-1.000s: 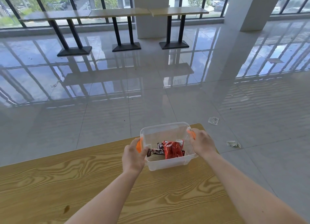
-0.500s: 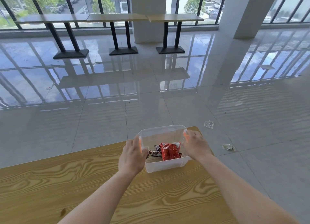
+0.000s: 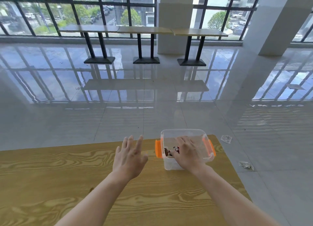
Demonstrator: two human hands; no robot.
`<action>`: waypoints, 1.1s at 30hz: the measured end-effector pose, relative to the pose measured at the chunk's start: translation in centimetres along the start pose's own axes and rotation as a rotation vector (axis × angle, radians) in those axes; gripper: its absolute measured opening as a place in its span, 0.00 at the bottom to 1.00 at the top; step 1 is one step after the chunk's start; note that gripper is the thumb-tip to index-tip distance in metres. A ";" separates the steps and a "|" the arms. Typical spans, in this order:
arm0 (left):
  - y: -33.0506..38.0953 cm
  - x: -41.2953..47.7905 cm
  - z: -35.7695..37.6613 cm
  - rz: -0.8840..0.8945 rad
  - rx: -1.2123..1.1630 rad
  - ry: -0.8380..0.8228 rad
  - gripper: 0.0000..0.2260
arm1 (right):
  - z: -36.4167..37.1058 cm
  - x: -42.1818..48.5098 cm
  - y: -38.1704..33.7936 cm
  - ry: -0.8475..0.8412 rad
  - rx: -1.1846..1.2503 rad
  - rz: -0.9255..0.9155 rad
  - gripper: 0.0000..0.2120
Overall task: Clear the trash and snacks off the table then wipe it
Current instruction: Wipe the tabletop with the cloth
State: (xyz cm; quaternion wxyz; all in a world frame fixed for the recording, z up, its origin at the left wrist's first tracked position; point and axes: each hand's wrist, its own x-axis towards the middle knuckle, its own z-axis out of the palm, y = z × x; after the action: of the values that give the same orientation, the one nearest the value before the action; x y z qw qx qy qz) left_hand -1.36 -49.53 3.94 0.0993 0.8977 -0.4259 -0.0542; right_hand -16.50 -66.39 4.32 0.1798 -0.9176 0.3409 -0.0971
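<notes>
The clear plastic box (image 3: 183, 133) sat at the far right corner of the wooden counter (image 3: 67, 175), its orange handles (image 3: 158, 148) sticking out left and right. The right hand (image 3: 188, 153) lay flat inside it, fingers straight over shiny snack packs (image 3: 168, 152). The left hand (image 3: 129, 158) hovered beside the box, fingers spread, holding nothing.

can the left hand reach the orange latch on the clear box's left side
Probably yes: the open left hand hovers beside that orange plastic latch with nothing between them; the right hand is inside the clear plastic box.
</notes>
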 end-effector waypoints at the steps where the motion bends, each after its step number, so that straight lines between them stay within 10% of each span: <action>1: -1.0 -0.8 -0.4 -0.019 0.009 0.005 0.32 | 0.3 -0.2 -1.0 -0.006 -0.004 -0.030 0.21; 33: -48.1 -33.7 -4.1 -0.509 0.079 -0.040 0.32 | 30.1 -12.7 -52.6 -0.544 0.029 -0.618 0.27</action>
State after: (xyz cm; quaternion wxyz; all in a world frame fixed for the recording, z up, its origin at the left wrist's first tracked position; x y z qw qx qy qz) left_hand 14.34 6.83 -2.46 0.0388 0.9779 -0.1900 -0.0785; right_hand 14.07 -13.10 -3.11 0.2387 -0.9664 -0.0119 0.0947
